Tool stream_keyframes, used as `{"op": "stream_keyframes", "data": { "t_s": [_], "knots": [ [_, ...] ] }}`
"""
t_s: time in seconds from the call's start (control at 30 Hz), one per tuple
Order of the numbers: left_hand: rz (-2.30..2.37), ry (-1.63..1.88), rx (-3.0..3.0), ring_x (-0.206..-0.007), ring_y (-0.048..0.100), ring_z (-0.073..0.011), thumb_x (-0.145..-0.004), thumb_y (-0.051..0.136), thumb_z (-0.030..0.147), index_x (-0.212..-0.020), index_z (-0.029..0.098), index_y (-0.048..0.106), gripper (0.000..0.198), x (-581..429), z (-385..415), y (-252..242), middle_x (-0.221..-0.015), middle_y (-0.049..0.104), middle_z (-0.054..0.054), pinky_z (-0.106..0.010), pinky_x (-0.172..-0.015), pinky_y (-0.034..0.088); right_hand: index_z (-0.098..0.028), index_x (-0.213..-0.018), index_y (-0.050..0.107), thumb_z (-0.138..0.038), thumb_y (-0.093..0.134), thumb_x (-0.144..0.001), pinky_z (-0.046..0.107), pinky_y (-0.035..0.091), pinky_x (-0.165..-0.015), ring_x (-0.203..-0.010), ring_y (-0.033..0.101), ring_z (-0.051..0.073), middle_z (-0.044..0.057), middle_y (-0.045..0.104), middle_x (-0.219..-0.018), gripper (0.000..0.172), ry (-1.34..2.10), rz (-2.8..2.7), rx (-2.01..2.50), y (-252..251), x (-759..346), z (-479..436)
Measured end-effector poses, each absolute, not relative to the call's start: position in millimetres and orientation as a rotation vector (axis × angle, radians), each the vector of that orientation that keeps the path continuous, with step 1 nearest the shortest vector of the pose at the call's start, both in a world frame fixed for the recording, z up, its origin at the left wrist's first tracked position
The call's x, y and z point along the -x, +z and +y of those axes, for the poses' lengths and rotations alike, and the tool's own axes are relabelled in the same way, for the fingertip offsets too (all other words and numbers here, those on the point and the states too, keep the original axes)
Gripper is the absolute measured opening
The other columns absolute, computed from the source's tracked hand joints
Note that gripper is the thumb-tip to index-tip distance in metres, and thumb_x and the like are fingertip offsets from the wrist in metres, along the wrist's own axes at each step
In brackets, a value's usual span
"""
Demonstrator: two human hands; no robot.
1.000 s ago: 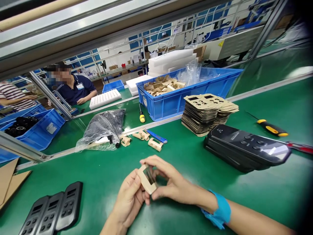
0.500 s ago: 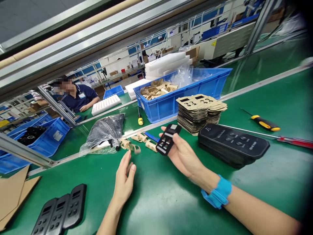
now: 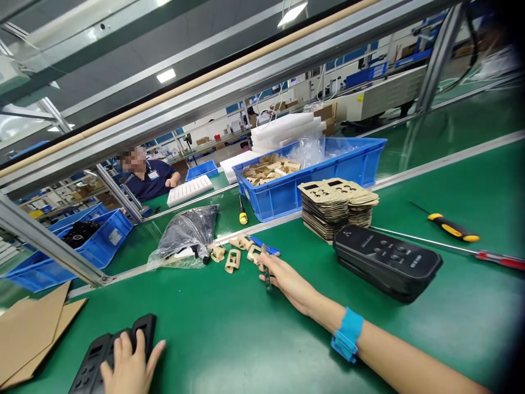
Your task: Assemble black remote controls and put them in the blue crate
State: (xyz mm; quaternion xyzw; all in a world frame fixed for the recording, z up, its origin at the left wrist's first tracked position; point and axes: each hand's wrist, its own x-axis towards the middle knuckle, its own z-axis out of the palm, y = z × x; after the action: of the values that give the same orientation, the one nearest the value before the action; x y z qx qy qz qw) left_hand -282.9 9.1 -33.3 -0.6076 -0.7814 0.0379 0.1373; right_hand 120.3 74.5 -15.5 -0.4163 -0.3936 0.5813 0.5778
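My right hand (image 3: 287,279) pinches a thin black panel sticker (image 3: 267,276) edge-on above the green mat, just in front of several tan backing scraps (image 3: 233,260). A blue wrist strap (image 3: 346,334) circles that forearm. My left hand (image 3: 129,368) lies at the lower left with fingers spread on a row of black remote housings (image 3: 102,350). To the right sits a stack of black faceplates (image 3: 385,261), and behind it a stack of tan sticker sheets (image 3: 336,205).
A blue crate (image 3: 311,169) of tan scraps stands behind the stacks. A plastic bag (image 3: 184,235), a blue knife (image 3: 264,246), and screwdrivers (image 3: 451,226) lie about. Cardboard (image 3: 33,334) is at the far left. A person in dark blue sits across the line.
My left hand dropped the tan backing piece and moved down-left onto the black housings. My right hand kept the peeled black sticker, turned it edge-on and lowered it. The view tilted upward.
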Motion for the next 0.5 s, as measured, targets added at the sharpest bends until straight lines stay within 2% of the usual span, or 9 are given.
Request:
{"op": "stream_keyframes", "data": {
  "t_s": [0.13, 0.23, 0.3, 0.37, 0.43, 0.5],
  "knots": [
    [-2.249, 0.005, 1.922, -0.126, 0.045, -0.0408, -0.087, 0.033, 0.048, -0.134, 0.009, 0.049, 0.063, 260.7, 1.4, -43.6, -0.128, 0.054, -0.026, -0.053, -0.091, 0.041, -0.024, -0.1, 0.065, -0.055, 0.059, -0.081, 0.038, 0.053, -0.083, -0.104, 0.06, 0.022, 0.008, 0.064, -0.112, 0.037, 1.357, -0.944, 0.87, -19.4, -115.4, 84.2],
    [-2.28, -0.177, 2.027, -0.115, 0.056, -0.0351, -0.088, 0.032, 0.042, -0.13, 0.012, 0.053, 0.055, 227.7, -4.1, -28.1, -0.125, 0.058, -0.021, -0.042, -0.086, 0.047, -0.021, -0.101, 0.064, -0.061, 0.06, -0.077, 0.033, 0.053, -0.076, -0.093, 0.061, 0.021, 0.008, 0.064, -0.105, 0.046, 1.314, -0.906, 0.843, -13.9, -124.2, 79.9],
    [-2.33, -0.301, 2.061, -0.098, 0.065, -0.031, -0.084, 0.04, 0.039, -0.13, 0.016, 0.05, 0.052, 205.8, -5.2, -13.6, -0.118, 0.061, -0.016, -0.038, -0.077, 0.05, -0.021, -0.099, 0.064, -0.062, 0.063, -0.075, 0.029, 0.051, -0.067, -0.08, 0.06, 0.018, 0.006, 0.065, -0.095, 0.048, 1.298, -0.877, 0.831, -8.4, -131.2, 73.2],
    [-2.337, -0.43, 2.1, -0.086, 0.067, -0.0275, -0.08, 0.046, 0.034, -0.132, 0.016, 0.044, 0.055, 183.0, -1.3, 0.4, -0.114, 0.059, -0.014, -0.036, -0.071, 0.051, -0.02, -0.098, 0.065, -0.062, 0.063, -0.075, 0.026, 0.048, -0.06, -0.068, 0.056, 0.015, 0.003, 0.065, -0.084, 0.048, 1.299, -0.854, 0.819, -3.2, -135.8, 66.8],
    [-2.288, -0.59, 2.153, -0.085, 0.065, -0.0262, -0.078, 0.048, 0.031, -0.135, 0.014, 0.038, 0.061, 157.8, 8.6, 12.3, -0.117, 0.053, -0.015, -0.037, -0.071, 0.05, -0.02, -0.096, 0.067, -0.064, 0.06, -0.076, 0.025, 0.045, -0.056, -0.063, 0.053, 0.014, 0.002, 0.064, -0.076, 0.049, 1.3, -0.839, 0.814, 1.2, -137.4, 62.1],
    [-2.247, -0.8, 2.263, -0.088, 0.063, -0.0265, -0.076, 0.053, 0.032, -0.14, 0.013, 0.034, 0.069, 130.8, 22.7, 21.0, -0.118, 0.051, -0.015, -0.039, -0.076, 0.05, -0.019, -0.093, 0.068, -0.066, 0.059, -0.076, 0.024, 0.044, -0.057, -0.065, 0.053, 0.015, 0.003, 0.065, -0.077, 0.051, 1.311, -0.827, 0.797, 4.6, -137.5, 59.5]
  ]
}}
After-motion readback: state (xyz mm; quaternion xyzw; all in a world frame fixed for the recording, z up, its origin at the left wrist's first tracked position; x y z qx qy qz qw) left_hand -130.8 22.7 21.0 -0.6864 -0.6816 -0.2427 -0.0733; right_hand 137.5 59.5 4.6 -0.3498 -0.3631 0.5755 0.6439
